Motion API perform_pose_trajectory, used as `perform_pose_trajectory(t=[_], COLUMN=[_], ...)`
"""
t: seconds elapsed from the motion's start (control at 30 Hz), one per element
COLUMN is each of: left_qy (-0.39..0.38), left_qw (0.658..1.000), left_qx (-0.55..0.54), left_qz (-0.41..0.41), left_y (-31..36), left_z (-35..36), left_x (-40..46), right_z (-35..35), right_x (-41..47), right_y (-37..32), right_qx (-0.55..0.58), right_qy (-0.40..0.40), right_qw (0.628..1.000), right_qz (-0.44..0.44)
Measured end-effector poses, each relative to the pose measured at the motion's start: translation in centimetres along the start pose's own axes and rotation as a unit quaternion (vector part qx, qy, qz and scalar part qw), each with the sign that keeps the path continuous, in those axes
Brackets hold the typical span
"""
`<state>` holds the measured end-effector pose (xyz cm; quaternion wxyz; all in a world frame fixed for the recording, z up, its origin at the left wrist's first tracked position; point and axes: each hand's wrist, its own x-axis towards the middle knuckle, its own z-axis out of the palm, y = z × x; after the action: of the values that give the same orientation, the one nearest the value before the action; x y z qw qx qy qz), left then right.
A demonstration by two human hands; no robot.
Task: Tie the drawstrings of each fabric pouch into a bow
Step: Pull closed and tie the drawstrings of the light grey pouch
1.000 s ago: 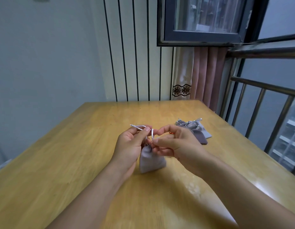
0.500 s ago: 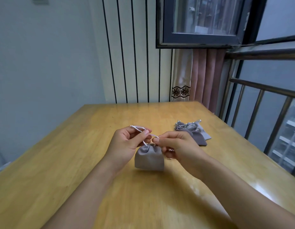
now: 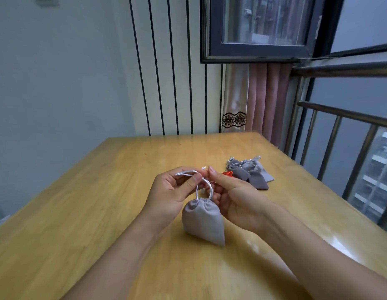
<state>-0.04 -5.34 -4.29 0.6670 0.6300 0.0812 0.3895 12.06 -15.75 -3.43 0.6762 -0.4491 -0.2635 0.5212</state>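
Observation:
A small grey fabric pouch (image 3: pixel 203 219) hangs gathered at its mouth just above the wooden table (image 3: pixel 84 213). Its white drawstrings (image 3: pixel 204 188) rise from the mouth as a loop. My left hand (image 3: pixel 169 190) pinches the strings between thumb and forefinger, with one end sticking out to the left. Close on the right, my right hand (image 3: pixel 233 198) pinches the strings at its fingertips, right beside the left thumb. The pouch's lower corner seems to touch the tabletop.
Behind my right hand lies a pile of grey pouches (image 3: pixel 251 174) with white strings, and a small red thing (image 3: pixel 228 173) beside it. A metal railing (image 3: pixel 331 135) runs along the table's right side. Striped wall and pink curtain (image 3: pixel 266 98) stand behind the far edge.
The pouch has sunk lower and tilted, so a longer loop of drawstring now shows above its mouth. Both hands have stayed close together, pinching the strings.

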Motion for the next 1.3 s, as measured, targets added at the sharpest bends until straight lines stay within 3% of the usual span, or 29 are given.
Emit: perform_pose_trajectory(t=[0.13, 0.3, 0.43, 0.57, 0.63, 0.7, 0.77, 0.83, 0.9, 0.97, 1.03, 1.13, 1.23, 1.3], left_qy=[-0.02, -0.009, 0.033, 0.123, 0.166, 0.166, 0.135, 0.096, 0.064, 0.033, -0.019, -0.071, -0.101, -0.126], left_qw=[1.0, 0.998, 0.995, 0.94, 0.928, 0.932, 0.968, 0.994, 0.98, 0.948, 0.897, 0.848, 0.847, 0.856], left_qx=[0.003, 0.055, -0.074, -0.285, -0.295, -0.287, -0.183, 0.022, 0.19, 0.306, 0.426, 0.515, 0.513, 0.496], left_qz=[-0.009, 0.003, -0.052, -0.143, -0.154, -0.145, -0.106, -0.037, 0.021, 0.075, 0.12, 0.108, 0.094, 0.072], left_y=[-0.1, -0.3, 0.1, 0.9, 0.8, 0.6, 0.7, 0.6, 0.4, 0.3, 0.2, -0.1, -0.1, 0.0], left_z=[0.2, 0.2, 0.0, -1.9, -2.1, -1.6, -1.3, -1.3, -1.6, -2.1, -2.7, -3.7, -3.7, -3.3], left_x=[-0.1, -0.3, 0.1, 1.1, 1.4, 1.4, 1.2, 0.9, 0.6, 0.2, 0.1, 0.3, 0.4, 0.4], right_z=[0.1, -0.5, -0.5, -0.5, -1.0, -1.6, -1.7, -1.7, -1.7, -1.9, -2.1, -2.5, -2.4, -2.4], right_x=[0.1, 0.5, 0.6, 0.6, 0.5, 0.8, 0.9, 0.7, 0.4, 0.4, 0.6, 0.7, 0.7, 0.9], right_y=[0.1, 0.4, 0.2, -1.0, -1.4, -1.3, -1.2, -1.1, -0.8, -0.4, -0.1, -0.3, -0.5, -0.3], right_qx=[0.07, 0.027, 0.1, 0.186, 0.132, 0.01, -0.112, -0.283, -0.496, -0.635, -0.688, -0.678, -0.588, -0.552], right_qy=[0.003, 0.041, 0.072, 0.043, 0.048, 0.079, 0.107, 0.118, 0.109, 0.094, 0.079, 0.073, 0.062, 0.068], right_qw=[0.997, 0.998, 0.992, 0.979, 0.984, 0.986, 0.969, 0.922, 0.82, 0.722, 0.676, 0.684, 0.773, 0.802], right_qz=[0.039, 0.048, -0.006, -0.064, -0.11, -0.149, -0.195, -0.238, -0.263, -0.261, -0.253, -0.259, -0.23, -0.218])
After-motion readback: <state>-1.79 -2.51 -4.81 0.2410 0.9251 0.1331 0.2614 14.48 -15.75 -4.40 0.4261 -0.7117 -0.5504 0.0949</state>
